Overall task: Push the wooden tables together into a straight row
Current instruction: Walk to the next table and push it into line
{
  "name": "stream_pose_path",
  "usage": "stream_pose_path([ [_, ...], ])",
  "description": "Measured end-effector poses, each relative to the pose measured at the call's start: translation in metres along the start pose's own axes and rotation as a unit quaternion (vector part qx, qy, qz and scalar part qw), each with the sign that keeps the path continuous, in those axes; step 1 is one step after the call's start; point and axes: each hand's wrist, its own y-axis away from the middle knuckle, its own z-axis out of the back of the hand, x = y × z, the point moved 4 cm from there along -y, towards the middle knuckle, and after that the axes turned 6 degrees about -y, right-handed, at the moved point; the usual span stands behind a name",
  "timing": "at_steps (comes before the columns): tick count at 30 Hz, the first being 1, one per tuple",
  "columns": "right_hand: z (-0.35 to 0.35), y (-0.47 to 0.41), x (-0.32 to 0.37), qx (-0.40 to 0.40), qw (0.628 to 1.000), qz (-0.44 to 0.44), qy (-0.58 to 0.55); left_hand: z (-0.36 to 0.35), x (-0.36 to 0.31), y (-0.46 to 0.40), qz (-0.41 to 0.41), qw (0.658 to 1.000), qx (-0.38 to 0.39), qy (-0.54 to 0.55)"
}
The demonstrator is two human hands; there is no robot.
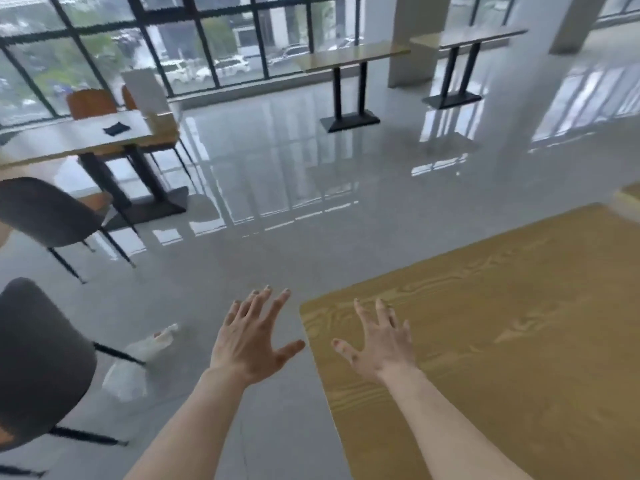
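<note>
Glossy grey floor (277, 188) fills the frame below tall windows (173, 39). Dark chairs (45, 216) stand at far left. Lower centre, the left hand (251, 344) hovers over floor, fingers spread; the right hand (379, 346), also splayed, sits over the wooden table (502, 323) at lower right.

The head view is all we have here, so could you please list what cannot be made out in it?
- Near wooden table: legs hidden beneath its top; the far end runs off the right edge.
- Right hand: whether it touches the tabletop is unclear.
- Left hand: spread over the floor, height unclear.
- Dark item on the left table: blurred.
</note>
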Motion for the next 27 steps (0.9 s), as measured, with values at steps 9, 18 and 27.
stream_pose_path([
  [9, -0.013, 0.068, -0.03, -0.105, 0.953, -0.282, -0.017, -0.035, -0.052, -0.087, -0.309, 0.95, 0.028, 0.046],
  [18, -0.049, 0.17, 0.004, -0.183, 0.875, -0.445, -0.054, -0.043, -0.084, -0.057, -0.485, 0.872, 0.035, 0.058],
  [27, -0.15, 0.207, 0.06, -0.172, 0.848, -0.494, -0.081, -0.084, -0.021, -0.012, -0.537, 0.841, 0.064, 0.028],
])
